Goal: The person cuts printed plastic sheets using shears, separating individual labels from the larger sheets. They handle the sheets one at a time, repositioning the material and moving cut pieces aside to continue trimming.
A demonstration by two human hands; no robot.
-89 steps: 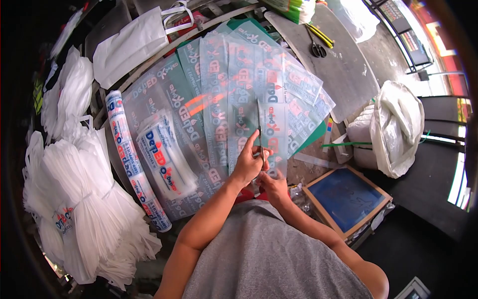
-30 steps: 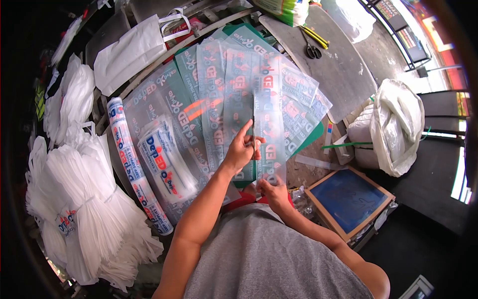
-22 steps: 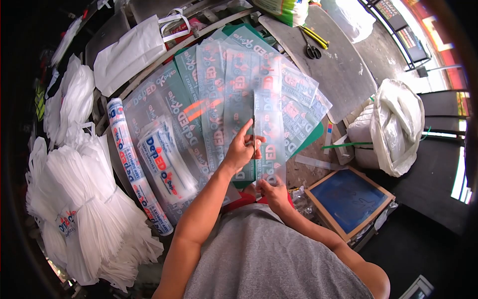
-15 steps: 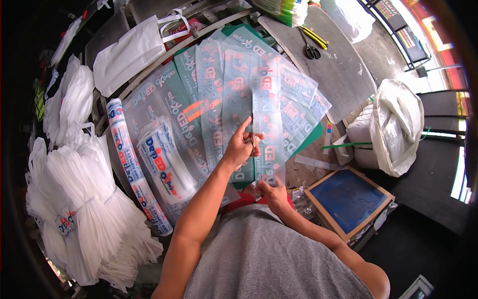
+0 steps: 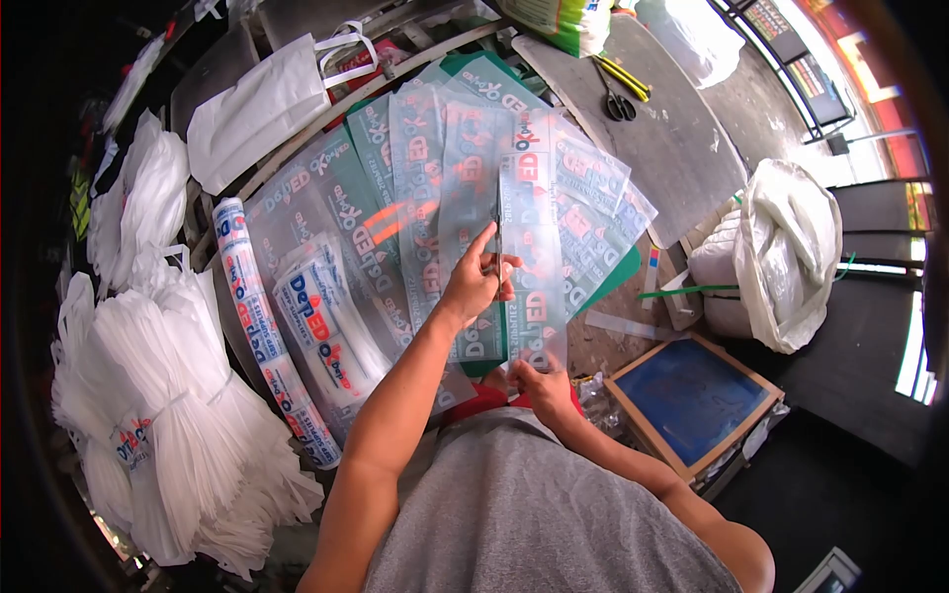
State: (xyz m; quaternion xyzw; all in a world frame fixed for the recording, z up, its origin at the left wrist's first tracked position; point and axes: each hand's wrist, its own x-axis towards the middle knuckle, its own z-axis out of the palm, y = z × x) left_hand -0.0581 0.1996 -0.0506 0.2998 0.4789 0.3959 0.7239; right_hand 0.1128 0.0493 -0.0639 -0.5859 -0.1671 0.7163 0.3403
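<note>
My left hand is closed round the handles of a pair of scissors, whose blades point away from me along a printed translucent sheet. Near my waist, my right hand pinches the near end of this sheet between thumb and fingers. Under it more printed sheets are fanned out over a green mat. An orange strip shows among the sheets on the left. The scissor handles are partly hidden by my fingers.
Left of the sheets lie a printed roll and a stack of printed packs. White bags are piled farther left. To the right are a wood-framed blue screen and a white sack. Black-handled scissors lie at the back.
The scissors and my left hand have shifted very slightly along the sheet. My right hand keeps its hold on the near end.
</note>
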